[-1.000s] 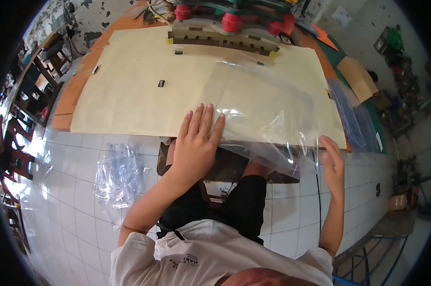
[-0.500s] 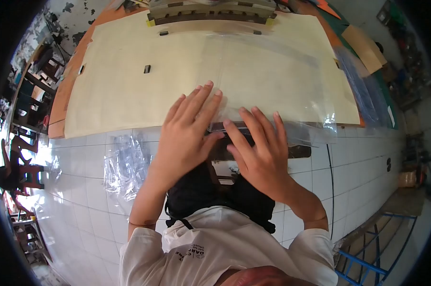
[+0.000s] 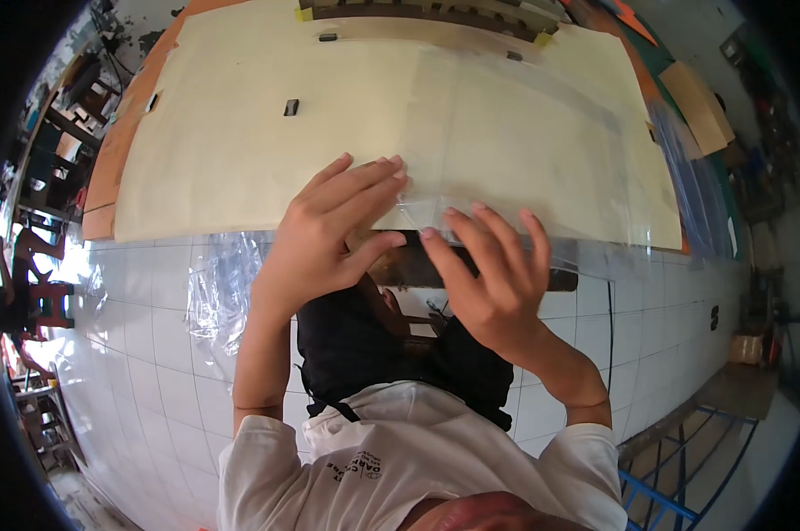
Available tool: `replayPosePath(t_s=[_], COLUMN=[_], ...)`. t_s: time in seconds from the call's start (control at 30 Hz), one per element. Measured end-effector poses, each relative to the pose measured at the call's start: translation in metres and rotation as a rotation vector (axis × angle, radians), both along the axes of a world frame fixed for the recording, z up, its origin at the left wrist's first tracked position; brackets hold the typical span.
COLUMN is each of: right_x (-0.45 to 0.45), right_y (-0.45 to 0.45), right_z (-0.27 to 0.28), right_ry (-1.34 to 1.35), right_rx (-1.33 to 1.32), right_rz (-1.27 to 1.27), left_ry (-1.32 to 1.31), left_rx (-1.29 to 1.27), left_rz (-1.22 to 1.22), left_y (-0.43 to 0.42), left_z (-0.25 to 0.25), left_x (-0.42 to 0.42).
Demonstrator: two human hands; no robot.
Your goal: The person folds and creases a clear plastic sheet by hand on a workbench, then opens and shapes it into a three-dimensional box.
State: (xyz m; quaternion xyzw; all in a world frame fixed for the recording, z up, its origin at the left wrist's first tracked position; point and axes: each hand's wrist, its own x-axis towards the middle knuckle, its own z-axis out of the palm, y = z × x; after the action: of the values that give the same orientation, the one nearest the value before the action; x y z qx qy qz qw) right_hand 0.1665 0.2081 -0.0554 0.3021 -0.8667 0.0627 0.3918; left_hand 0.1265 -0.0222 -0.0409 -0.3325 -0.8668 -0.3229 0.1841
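Note:
A clear plastic sheet (image 3: 532,150) lies over the right half of a cream board (image 3: 214,159) and hangs past its front edge. My left hand (image 3: 329,226) rests at the sheet's left edge, fingers stretched out and close together, thumb apart. Over the sheet's front edge is my right hand (image 3: 497,274), its fingers spread; whether every fingertip touches the film I cannot tell. No object shows in either hand. Small dark blocks, one a black block (image 3: 291,108), sit on the board.
A long slotted bar (image 3: 435,16) stands along the board's back edge. More clear plastic (image 3: 687,177) drapes off the table's right side, near a brown cardboard piece (image 3: 696,106). Crumpled plastic bags (image 3: 223,296) are at the lower left. A blue metal frame (image 3: 683,469) stands at lower right.
The view has shifted slightly. My left hand has turned, its fingers now pointing more to the right. My right hand has moved a little to the right, and the sheet's front edge has shifted.

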Motion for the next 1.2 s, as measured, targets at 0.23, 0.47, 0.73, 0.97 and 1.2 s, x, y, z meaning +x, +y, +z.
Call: replayPosePath(t_s=[0.23,0.47,0.73,0.97,1.2], right_x=[-0.011,-0.012,-0.015,-0.015,-0.014], right_y=[-0.009,-0.010,-0.005,-0.005,-0.004], right_z=[-0.010,-0.015,-0.018,-0.021,-0.021], right_ry=[0.015,0.059,0.039,0.037,0.078], right_rx=[-0.068,-0.089,-0.121,-0.121,-0.130], right_rz=[0.099,0.097,0.153,0.149,0.151], left_ry=[-0.137,-0.015,-0.075,-0.032,0.227], left_rx=[0.177,0.155,0.216,0.240,-0.035], left_rz=[0.071,0.200,0.356,0.399,0.372], left_y=[0.004,0.020,0.034,0.033,0.025], left_z=[0.008,0.003,0.001,-0.011,-0.007], left_x=[-0.007,-0.008,-0.004,-0.007,-0.002])
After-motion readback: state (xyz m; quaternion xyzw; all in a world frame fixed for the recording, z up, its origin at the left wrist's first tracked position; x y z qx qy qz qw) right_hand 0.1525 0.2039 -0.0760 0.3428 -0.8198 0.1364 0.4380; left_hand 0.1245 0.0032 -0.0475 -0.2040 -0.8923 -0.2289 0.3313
